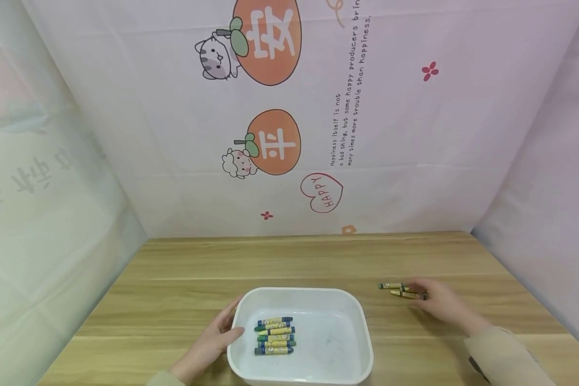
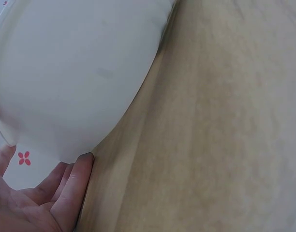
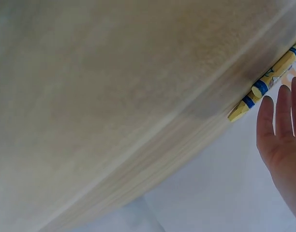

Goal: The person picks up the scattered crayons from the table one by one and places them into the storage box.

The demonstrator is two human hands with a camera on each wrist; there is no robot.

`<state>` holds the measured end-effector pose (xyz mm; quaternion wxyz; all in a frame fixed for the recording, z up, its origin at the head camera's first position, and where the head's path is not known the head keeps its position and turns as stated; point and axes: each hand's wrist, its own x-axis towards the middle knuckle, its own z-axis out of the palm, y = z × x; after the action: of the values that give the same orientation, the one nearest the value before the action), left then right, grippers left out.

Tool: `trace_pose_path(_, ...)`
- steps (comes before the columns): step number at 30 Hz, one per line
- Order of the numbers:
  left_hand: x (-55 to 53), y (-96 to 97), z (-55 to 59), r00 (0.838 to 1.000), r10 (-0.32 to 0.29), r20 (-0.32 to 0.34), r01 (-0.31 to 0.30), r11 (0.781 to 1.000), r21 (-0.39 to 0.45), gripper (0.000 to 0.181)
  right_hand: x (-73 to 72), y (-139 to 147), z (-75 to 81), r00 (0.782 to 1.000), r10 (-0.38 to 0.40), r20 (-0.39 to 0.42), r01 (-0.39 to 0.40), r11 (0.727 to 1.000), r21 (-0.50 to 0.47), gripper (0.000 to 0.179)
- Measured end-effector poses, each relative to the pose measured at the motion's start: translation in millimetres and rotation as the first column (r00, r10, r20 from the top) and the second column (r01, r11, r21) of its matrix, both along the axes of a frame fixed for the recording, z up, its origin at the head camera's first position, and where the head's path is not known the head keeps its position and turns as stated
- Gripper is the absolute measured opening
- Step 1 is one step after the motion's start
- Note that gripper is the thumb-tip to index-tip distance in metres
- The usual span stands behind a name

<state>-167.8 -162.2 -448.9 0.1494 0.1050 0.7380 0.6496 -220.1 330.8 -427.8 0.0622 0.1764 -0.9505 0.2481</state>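
A white plastic tub (image 1: 330,316) sits near the front of the table. My left hand (image 1: 211,342) holds its left side, thumb over the rim and the other fingers against the outer wall (image 2: 85,82). Several crayons (image 1: 276,337) with yellow wrappers, in green and dark shades, lie in a column inside, toward the left. To the right of the tub, my right hand (image 1: 436,300) reaches down at a few loose crayons (image 1: 392,286) on the table. In the right wrist view its fingers (image 3: 284,113) are extended beside two crayons (image 3: 278,70); the thumb is hidden there.
The wooden table (image 1: 212,262) ends at a white cloth backdrop (image 1: 405,177) printed with cartoons and lettering. Cloth side walls (image 1: 53,214) stand to the left and right of it.
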Motion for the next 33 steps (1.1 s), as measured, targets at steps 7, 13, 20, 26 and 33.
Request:
trace_pose_path(7, 1.0, 0.6, 0.9, 1.000, 0.000, 0.007, 0.000, 1.000, 0.002, 0.071, -2.9, -1.9, -2.5, 1.000, 0.025, 0.001, -0.025, 0.998, 0.054, 0.034)
trace_pose_path(13, 1.5, 0.7, 1.4, 1.000, 0.001, 0.002, -0.001, 1.000, 0.010, 0.071, -5.4, -3.4, -3.4, 0.999, 0.048, -0.007, -0.047, 0.996, 0.075, 0.033)
trace_pose_path(20, 2.3, 1.5, 1.0, 1.000, 0.013, -0.003, -0.013, 1.000, -0.006, 0.071, -7.5, -3.7, -5.2, 0.998, 0.067, 0.006, -0.067, 0.993, 0.100, 0.028)
trace_pose_path(26, 3.4, 1.6, 1.0, 1.000, 0.014, -0.006, -0.014, 1.000, 0.001, 0.071, -6.2, -2.2, -6.4, 0.997, 0.062, 0.036, -0.065, 0.994, 0.090, 0.025)
trace_pose_path(33, 1.5, 1.6, -0.4, 0.999, 0.039, -0.003, -0.039, 0.999, -0.019, 0.072, -6.2, -3.3, -4.9, 0.994, 0.082, 0.069, -0.086, 0.995, 0.052, 0.026)
